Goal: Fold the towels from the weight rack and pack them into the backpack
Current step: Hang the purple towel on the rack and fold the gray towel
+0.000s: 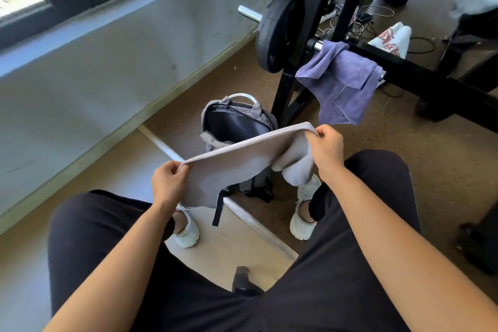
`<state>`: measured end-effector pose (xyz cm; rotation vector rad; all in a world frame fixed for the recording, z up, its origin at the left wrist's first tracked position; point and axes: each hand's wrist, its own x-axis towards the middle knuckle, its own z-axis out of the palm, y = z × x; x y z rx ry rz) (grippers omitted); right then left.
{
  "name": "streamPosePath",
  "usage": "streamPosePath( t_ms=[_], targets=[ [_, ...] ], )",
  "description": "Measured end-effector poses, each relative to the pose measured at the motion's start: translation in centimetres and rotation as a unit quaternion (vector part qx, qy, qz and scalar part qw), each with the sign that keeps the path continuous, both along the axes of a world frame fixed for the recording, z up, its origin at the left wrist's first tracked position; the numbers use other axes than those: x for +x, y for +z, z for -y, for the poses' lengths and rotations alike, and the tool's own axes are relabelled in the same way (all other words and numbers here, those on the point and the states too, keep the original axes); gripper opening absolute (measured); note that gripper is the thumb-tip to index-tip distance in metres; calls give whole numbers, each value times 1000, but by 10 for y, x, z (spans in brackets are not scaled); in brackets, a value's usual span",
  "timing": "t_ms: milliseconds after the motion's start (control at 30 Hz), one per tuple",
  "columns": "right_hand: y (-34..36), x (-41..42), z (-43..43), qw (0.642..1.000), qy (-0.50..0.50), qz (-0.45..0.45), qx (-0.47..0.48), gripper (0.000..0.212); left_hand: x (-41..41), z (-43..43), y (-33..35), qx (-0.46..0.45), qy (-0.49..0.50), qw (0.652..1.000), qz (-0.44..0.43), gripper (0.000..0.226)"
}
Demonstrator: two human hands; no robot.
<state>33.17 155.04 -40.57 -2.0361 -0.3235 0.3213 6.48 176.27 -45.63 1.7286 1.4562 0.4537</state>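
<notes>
Head view: left hand (168, 179) and right hand (327, 149) each pinch an end of the grey towel (237, 167), stretched out over the open backpack (237, 127) — not folded yet. Purple towel (343, 81) hangs on the weight rack (291, 83) — nothing visibly packed.

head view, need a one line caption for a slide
Seated person's left hand and right hand stretch a grey towel above an open backpack; purple towel on rack.
</notes>
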Motion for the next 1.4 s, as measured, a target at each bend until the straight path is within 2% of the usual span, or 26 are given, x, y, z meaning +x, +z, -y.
streamPosePath(
  t_ms=[100, 167, 300, 367, 433, 533, 600, 667, 733, 800, 933, 1000, 1100, 1167, 1300, 1400],
  targets=[
    [-6, -1, 1, 996, 30, -74, -28, 30, -3, -3, 10, 2, 91, 996, 7, 25],
    [-10, -1, 1, 993, 52, -89, -59, 34, -5, -5, 16, -6, 141, 990, 18, 26],
    [-19, 4, 2, 987, 60, -12, -148, 32, -7, -5, 26, -42, 225, 973, 34, 32],
    [-19, 6, 0, 985, 35, 30, -164, 27, -8, -7, 29, -47, 252, 965, 51, 38],
    [-18, 6, -2, 984, 20, 47, -168, 31, -8, -8, 31, -41, 250, 964, 78, 39],
    [-16, 1, -8, 983, 19, 15, -181, 44, -6, -13, 29, -57, 214, 966, 133, 41],
    [-13, -2, -13, 985, -1, -80, -154, 44, -3, -15, 29, -125, 166, 967, 147, 33],
    [-6, -8, -15, 971, 3, -189, -144, 53, 0, -13, 32, -224, 108, 960, 127, 17],
    [-5, -15, -16, 957, 43, -250, -141, 57, 3, -8, 31, -282, 78, 949, 114, 29],
    [-6, -25, -18, 948, 70, -293, -101, 55, 7, 0, 34, -311, 49, 939, 141, 36],
    [-8, -51, -27, 916, 116, -384, 9, 49, 21, 28, 45, -339, -51, 910, 234, 24],
    [-2, -64, -32, 899, 149, -408, 55, 43, 26, 45, 46, -351, -103, 887, 283, 19],
    [11, -83, -36, 859, 199, -457, 117, 29, 30, 65, 48, -381, -170, 845, 334, 25],
    [17, -94, -34, 845, 219, -467, 141, 27, 30, 73, 52, -388, -201, 825, 358, 22],
    [22, -102, -29, 861, 202, -441, 154, 32, 26, 72, 53, -370, -240, 819, 368, 43],
    [24, -99, -27, 865, 181, -428, 190, 43, 24, 68, 50, -344, -235, 828, 374, 36]
  ],
)
